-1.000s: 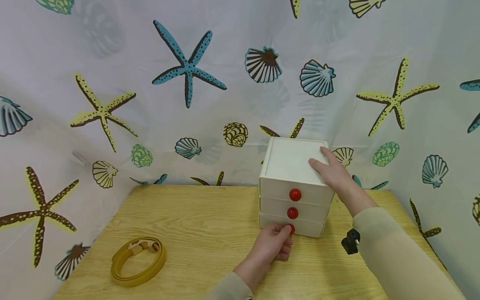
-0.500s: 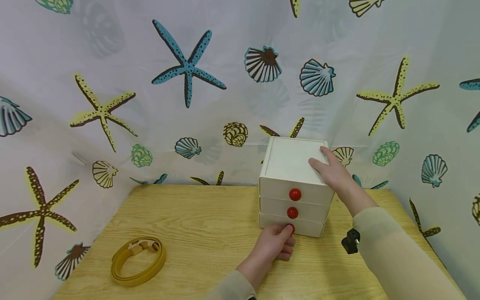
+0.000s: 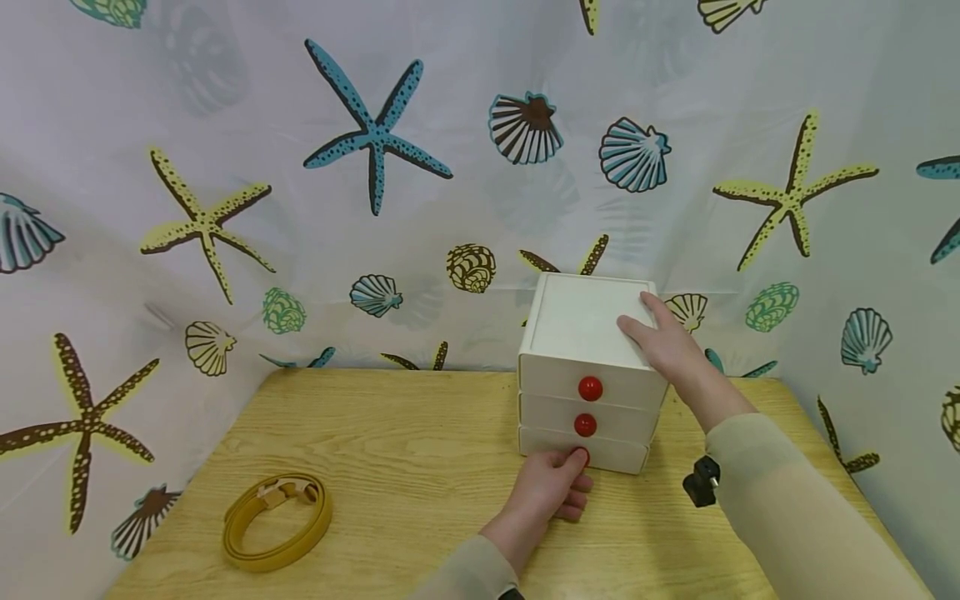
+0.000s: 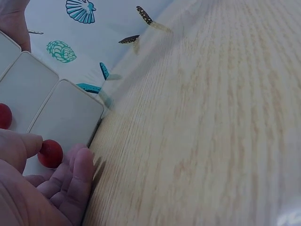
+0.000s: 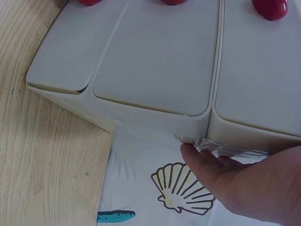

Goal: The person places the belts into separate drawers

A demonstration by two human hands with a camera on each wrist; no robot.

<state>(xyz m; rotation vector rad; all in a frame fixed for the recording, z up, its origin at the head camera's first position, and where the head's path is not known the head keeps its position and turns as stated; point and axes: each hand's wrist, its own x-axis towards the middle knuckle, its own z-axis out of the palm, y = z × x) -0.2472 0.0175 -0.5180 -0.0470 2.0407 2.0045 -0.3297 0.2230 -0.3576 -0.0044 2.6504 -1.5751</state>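
So, small white three-drawer chest (image 3: 581,333) stands at the back right of the wooden table (image 3: 390,467), close against the curtain. No brand, label or writing readable on it or anywhere else. Three drawers stacked, each with a round red knob; all fronts sit flush, none pulled out as far as the head view shows.

Bottom knob (image 3: 579,455) is where the left hand (image 3: 547,492) is: thumb and forefinger pinch it, other fingers curled under, knuckles resting on the table just in front of the chest. Left wrist view confirms it, the knob (image 4: 50,153) sits between thumb and fingers (image 4: 77,174), partly hidden. Middle knob (image 3: 585,425) and top knob (image 3: 590,388) untouched.

Right hand (image 3: 663,346) lies flat on the chest's top, at its right front corner, fingers straight and spread, gripping nothing. In the right wrist view the thumb tip meets the chest's upper edge (image 5: 207,141).

Both arms in beige sleeves; a small black device (image 3: 702,482) is strapped at the right wrist.

Further out: a mustard-yellow belt (image 3: 276,521), coiled in a loop, lies near the table's front left, well apart from the chest and both hands.

Table is light wood with visible grain. Behind and on both sides hangs a white curtain (image 3: 225,125) printed with blue and yellow starfish and teal and brown shells.
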